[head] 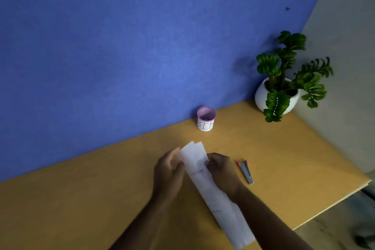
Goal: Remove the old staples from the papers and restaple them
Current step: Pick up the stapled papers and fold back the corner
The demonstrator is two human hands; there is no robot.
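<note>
A long stack of white papers (205, 184) is held up above the wooden desk (101, 199), its far end fanned into two sheets. My left hand (169, 172) grips the papers' left edge near the top. On the papers' right edge, my right hand (220, 167) pinches close to the same end. A small grey stapler with pink tips (246, 171) lies on the desk just right of my right hand, untouched. Any staple in the papers is too small to see.
A small white cup with a purple rim, labelled BIN (206, 118), stands against the blue wall (142, 46). A potted plant in a white pot (282, 87) sits in the far right corner. The desk's right edge (332, 205) drops off near my right forearm.
</note>
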